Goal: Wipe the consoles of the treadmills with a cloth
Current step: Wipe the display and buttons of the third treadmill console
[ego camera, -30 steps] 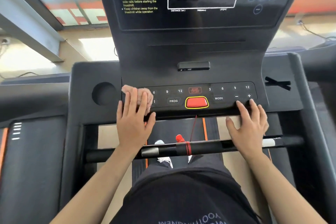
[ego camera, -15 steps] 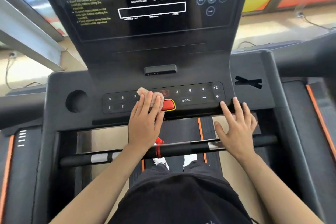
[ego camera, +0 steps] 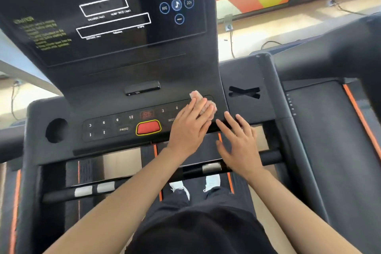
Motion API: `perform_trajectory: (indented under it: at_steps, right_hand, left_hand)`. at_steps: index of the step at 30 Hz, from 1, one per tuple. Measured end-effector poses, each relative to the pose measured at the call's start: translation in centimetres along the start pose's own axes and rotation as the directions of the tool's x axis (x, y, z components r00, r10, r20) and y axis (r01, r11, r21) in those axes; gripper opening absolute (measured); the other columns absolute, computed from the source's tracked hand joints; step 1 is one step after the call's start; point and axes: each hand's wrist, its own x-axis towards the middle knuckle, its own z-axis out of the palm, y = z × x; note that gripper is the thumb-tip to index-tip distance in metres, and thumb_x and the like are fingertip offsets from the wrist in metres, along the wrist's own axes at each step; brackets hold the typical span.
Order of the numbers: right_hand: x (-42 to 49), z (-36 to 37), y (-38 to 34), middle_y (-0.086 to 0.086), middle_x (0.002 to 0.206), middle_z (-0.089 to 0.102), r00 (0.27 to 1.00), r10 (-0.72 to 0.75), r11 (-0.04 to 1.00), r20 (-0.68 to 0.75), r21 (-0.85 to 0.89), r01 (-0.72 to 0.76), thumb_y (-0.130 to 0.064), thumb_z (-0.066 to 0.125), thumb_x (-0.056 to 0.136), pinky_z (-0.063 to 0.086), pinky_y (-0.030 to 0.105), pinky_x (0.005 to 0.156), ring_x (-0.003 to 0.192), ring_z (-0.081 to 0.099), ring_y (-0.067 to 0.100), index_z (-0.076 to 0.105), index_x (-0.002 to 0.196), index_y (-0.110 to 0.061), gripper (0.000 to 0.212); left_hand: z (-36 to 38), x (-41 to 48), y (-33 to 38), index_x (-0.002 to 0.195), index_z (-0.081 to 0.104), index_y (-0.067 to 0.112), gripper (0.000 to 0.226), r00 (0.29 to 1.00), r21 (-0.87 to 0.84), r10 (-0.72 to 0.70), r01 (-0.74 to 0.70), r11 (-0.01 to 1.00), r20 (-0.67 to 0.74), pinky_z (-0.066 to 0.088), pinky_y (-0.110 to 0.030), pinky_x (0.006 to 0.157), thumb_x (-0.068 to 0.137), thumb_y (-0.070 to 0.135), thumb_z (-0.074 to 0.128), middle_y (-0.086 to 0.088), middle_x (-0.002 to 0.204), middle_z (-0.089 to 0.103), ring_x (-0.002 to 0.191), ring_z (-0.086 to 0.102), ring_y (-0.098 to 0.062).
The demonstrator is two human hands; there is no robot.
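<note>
A black treadmill console [ego camera: 127,93] fills the view, with a dark display above and a button strip [ego camera: 115,126] below holding a red stop button [ego camera: 148,127]. My left hand [ego camera: 190,128] presses a small pinkish cloth [ego camera: 203,103] flat onto the right end of the button strip, covering the buttons there. My right hand [ego camera: 240,143] lies just to its right with fingers spread, fingertips on the console's lower edge, holding nothing.
A round cup hole [ego camera: 56,130] sits at the console's left and an X-shaped slot [ego camera: 244,92] at its right. A black handlebar [ego camera: 144,179] with silver sensor pads crosses below my hands. Neighbouring treadmill decks [ego camera: 329,140] flank both sides; cables trail on the floor behind.
My left hand slid the cloth rightward along the button strip, from its left end past the red button to its right end. My right hand stayed near the right edge. The view shifted.
</note>
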Motion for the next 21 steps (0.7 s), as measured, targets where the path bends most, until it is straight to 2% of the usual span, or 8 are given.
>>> perform_trajectory:
  at_steps: [4,7,9,11,13,16,18,21]
  right_hand:
    - [0.3,-0.7,2.3,0.002,0.147,0.058,0.991,-0.063,0.989,-0.115,0.127,0.078,-0.021,0.061,0.088,0.042,0.043,0.103,0.138,0.052,0.022,0.07,0.125,-0.016,0.038]
    - [-0.1,-1.8,3.0,0.004,0.122,0.073,0.966,0.017,0.978,-0.258,0.204,0.037,-0.011,0.059,0.085,0.035,0.024,0.098,0.115,0.062,0.012,0.076,0.105,-0.012,0.026]
    - [-0.7,-2.5,2.8,0.004,0.109,0.076,0.951,0.078,0.967,-0.298,0.253,0.0,-0.012,0.055,0.085,0.037,0.021,0.094,0.104,0.064,0.014,0.077,0.098,-0.01,0.025]
    - [-1.7,-2.9,2.0,0.002,0.104,0.075,0.956,0.119,0.951,-0.27,0.309,-0.031,-0.012,0.054,0.086,0.044,0.027,0.09,0.1,0.066,0.017,0.076,0.098,-0.009,0.025]
    - [-2.7,-3.2,1.0,-0.001,0.105,0.073,0.972,0.151,0.907,-0.179,0.416,-0.065,-0.009,0.058,0.087,0.05,0.029,0.091,0.1,0.067,0.017,0.074,0.104,-0.008,0.023]
    - [-3.6,-3.6,-2.0,-0.009,0.109,0.069,0.991,0.127,0.799,0.04,0.588,-0.126,-0.014,0.066,0.086,0.051,0.024,0.09,0.099,0.066,0.009,0.07,0.114,-0.017,0.029]
    - [-3.9,-3.6,-4.0,-0.011,0.113,0.067,0.983,0.062,0.749,0.172,0.643,-0.16,-0.028,0.072,0.083,0.049,0.016,0.09,0.103,0.065,0.007,0.066,0.119,-0.025,0.037]
    - [-4.3,-2.4,-8.1,-0.01,0.115,0.067,0.956,-0.102,0.739,0.274,0.665,-0.112,-0.034,0.079,0.079,0.047,0.013,0.091,0.106,0.065,0.008,0.063,0.124,-0.024,0.049]
  left_hand:
    - [0.7,2.2,1.2,0.141,0.063,0.02,0.038,0.997,-0.075,0.074,-0.073,0.995,0.006,0.045,-0.042,0.107,0.105,0.029,0.055,-0.004,0.152,0.056,0.146,0.047,-0.029]
    - [0.3,2.2,1.7,0.125,0.074,0.02,0.028,0.976,-0.203,0.217,-0.208,0.957,0.023,0.047,-0.038,0.107,0.103,0.029,0.059,0.001,0.138,0.068,0.136,0.057,-0.025]
    - [-0.7,1.2,2.5,0.117,0.077,0.021,0.021,0.96,-0.313,0.272,-0.239,0.919,0.064,0.051,-0.04,0.104,0.101,0.026,0.064,0.007,0.127,0.073,0.128,0.063,-0.019]
    - [-2.0,-0.7,3.4,0.115,0.076,0.018,0.018,0.984,-0.435,0.166,-0.124,0.892,0.06,0.053,-0.036,0.097,0.099,0.022,0.069,0.008,0.119,0.076,0.113,0.069,-0.014]
    - [-3.3,-3.0,4.2,0.116,0.075,0.019,0.022,0.995,-0.543,-0.083,0.098,0.834,0.052,0.055,-0.032,0.091,0.095,0.024,0.073,0.013,0.113,0.076,0.102,0.07,-0.011]
    - [-4.8,-6.8,4.6,0.108,0.071,0.036,0.018,0.869,-0.705,-0.455,0.447,0.551,0.195,0.053,-0.023,0.075,0.09,0.036,0.071,0.023,0.092,0.074,0.079,0.068,0.0]
    - [-5.2,-8.8,4.5,0.101,0.065,0.037,0.015,0.79,-0.766,-0.573,0.503,0.4,0.22,0.052,-0.024,0.068,0.088,0.041,0.072,0.015,0.085,0.073,0.069,0.066,-0.005]
    - [-6.5,-12.8,4.0,0.1,0.06,0.021,0.013,0.692,-0.837,-0.692,0.492,0.24,0.208,0.05,-0.024,0.061,0.095,0.022,0.072,0.004,0.077,0.072,0.062,0.062,-0.012]
